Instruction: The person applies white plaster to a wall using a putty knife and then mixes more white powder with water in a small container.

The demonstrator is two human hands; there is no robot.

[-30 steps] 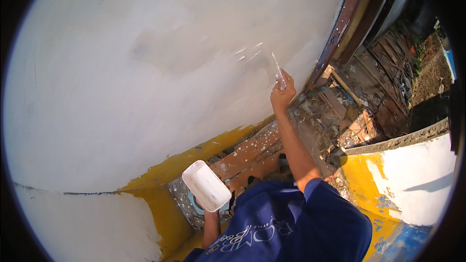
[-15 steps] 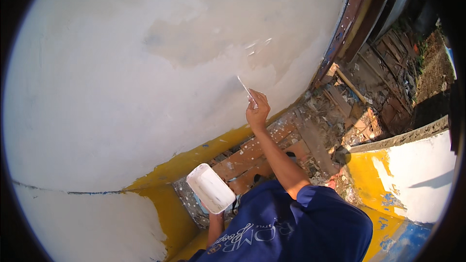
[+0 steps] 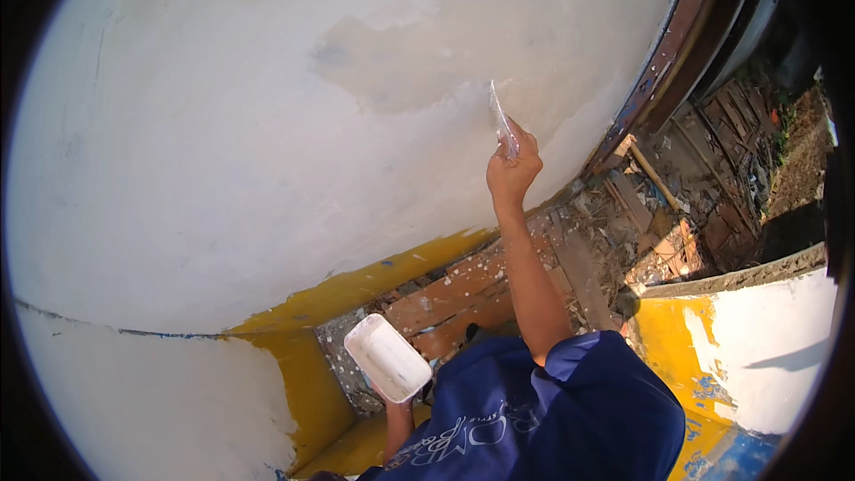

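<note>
My right hand (image 3: 514, 167) grips a putty knife (image 3: 500, 118) whose thin blade, smeared with white, is seen nearly edge-on. Its tip is at the large wall (image 3: 223, 142), beside a beige-grey patch (image 3: 392, 62) amid the white coating. Low in front of my body, my left hand (image 3: 392, 395) holds a white rectangular tub (image 3: 387, 358) from beneath, tilted with its mouth facing up. Pale residue coats the inside of the tub; most of my left fingers are hidden behind it.
Yellow paint (image 3: 356, 285) runs along the wall's foot. Boards (image 3: 463, 289) spattered with white lie on the floor. Broken wood and rubble (image 3: 659, 205) fill the right side, beside a dark brown frame (image 3: 663, 53). A low white and yellow wall (image 3: 766, 330) stands at lower right.
My right hand has moved up and right with the putty knife. White ridges of filler on the beige patch are gone, smoothed flat. The tub stays nearly in place; the view has shifted slightly.
</note>
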